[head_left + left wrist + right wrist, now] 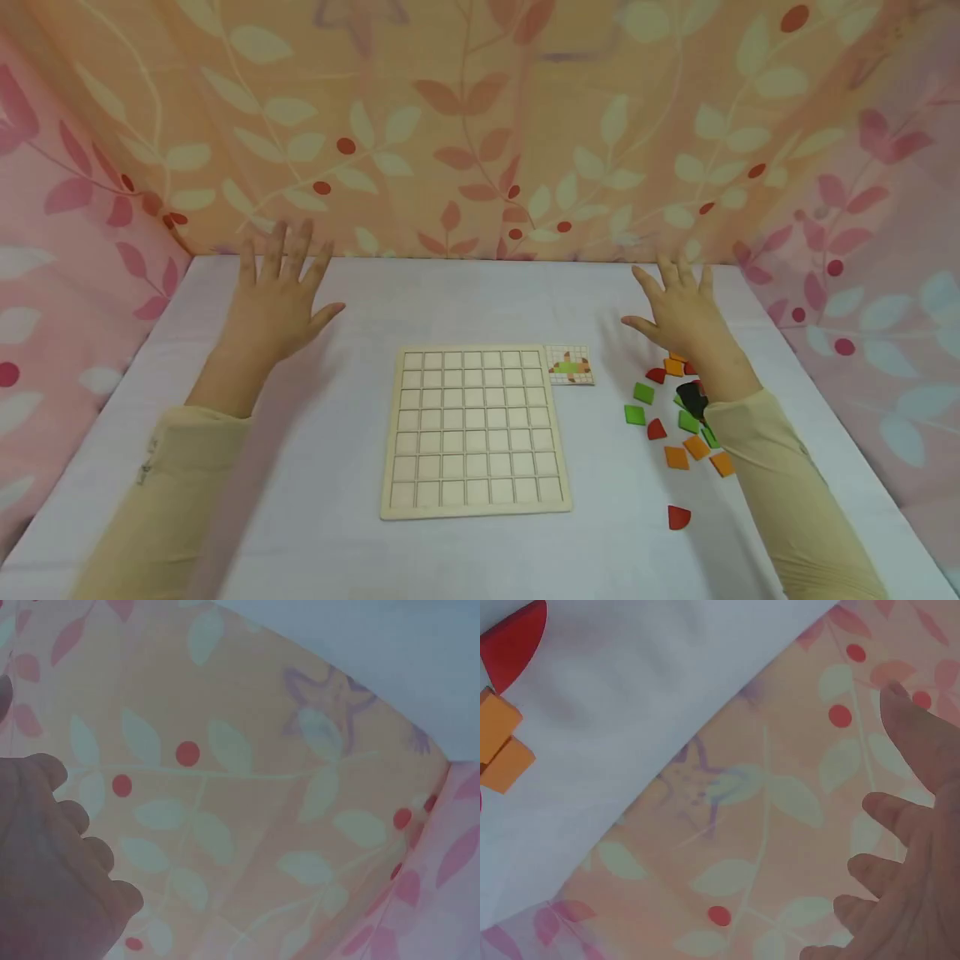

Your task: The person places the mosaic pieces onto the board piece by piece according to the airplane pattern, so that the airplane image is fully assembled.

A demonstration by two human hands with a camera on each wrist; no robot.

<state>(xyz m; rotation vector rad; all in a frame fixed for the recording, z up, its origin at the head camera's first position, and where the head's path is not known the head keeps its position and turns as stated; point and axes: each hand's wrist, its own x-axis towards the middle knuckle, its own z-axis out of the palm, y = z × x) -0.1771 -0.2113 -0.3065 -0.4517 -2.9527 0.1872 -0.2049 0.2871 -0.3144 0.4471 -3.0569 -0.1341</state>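
Note:
My left hand point(276, 308) is held over the far left of the table, fingers straight and spread, holding nothing. Over the far right, my right hand point(684, 312) has its fingers spread in the same way, also holding nothing. Between them lies a square wooden grid board point(480, 433) with bare cells. A small pattern card point(570, 365) touches its upper right corner. Near the right forearm are loose flat pieces: green squares point(643, 393), orange squares point(677, 457) and red quarter-round pieces point(678, 517). The right wrist and forearm hide part of this group.
A white cloth covers the table point(322, 517). Behind it hangs an orange leaf-patterned curtain point(480, 125), with pink patterned cloth point(885, 250) along both sides. A black object point(692, 400) shows at the right wrist, above the pieces.

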